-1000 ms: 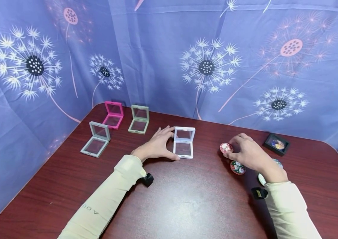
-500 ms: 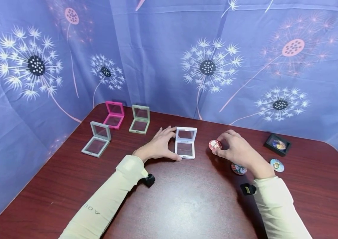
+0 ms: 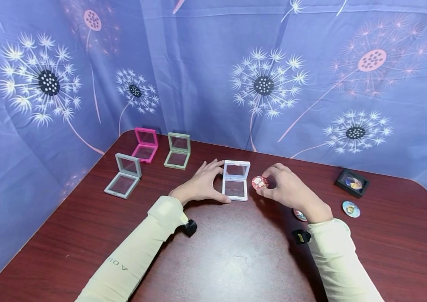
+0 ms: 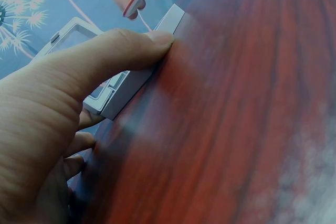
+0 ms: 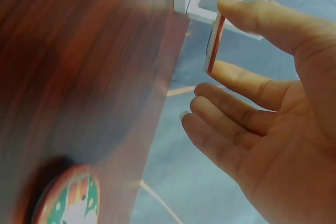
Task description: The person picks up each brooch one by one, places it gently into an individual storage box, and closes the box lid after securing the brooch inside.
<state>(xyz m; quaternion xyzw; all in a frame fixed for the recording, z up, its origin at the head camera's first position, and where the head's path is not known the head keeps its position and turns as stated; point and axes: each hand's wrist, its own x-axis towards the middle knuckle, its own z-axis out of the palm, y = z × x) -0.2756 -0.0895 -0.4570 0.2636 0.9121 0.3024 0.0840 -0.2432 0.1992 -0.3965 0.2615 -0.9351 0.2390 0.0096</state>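
Note:
A white floating-display case (image 3: 234, 198) stands hinged open on the table, its clear-filmed lid raised at the back. My left hand (image 3: 200, 184) spans its left side, holding it with the thumb along the front edge and fingers toward the back; in the left wrist view the thumb (image 4: 121, 51) presses on the case's near rim. Just right of the case, my right hand (image 3: 290, 188) pinches a round red badge (image 3: 260, 183) by its edges between thumb and index finger. The right wrist view shows the badge (image 5: 215, 45) edge-on, above the table, with the other fingers loosely extended.
Grey (image 3: 123, 184), pink (image 3: 145, 152) and green (image 3: 177, 159) cases stand open at the left. A green-and-red badge (image 3: 299, 215) lies partly hidden below the right wrist. Farther right are a blue badge (image 3: 351, 209) and a black case (image 3: 352, 183) with a disc inside. A dandelion-print curtain (image 3: 198, 84) borders the table.
My right hand has carried the red badge leftward, close to the white case. The blue badge has come out from behind the right forearm. My left hand has stayed at the case.

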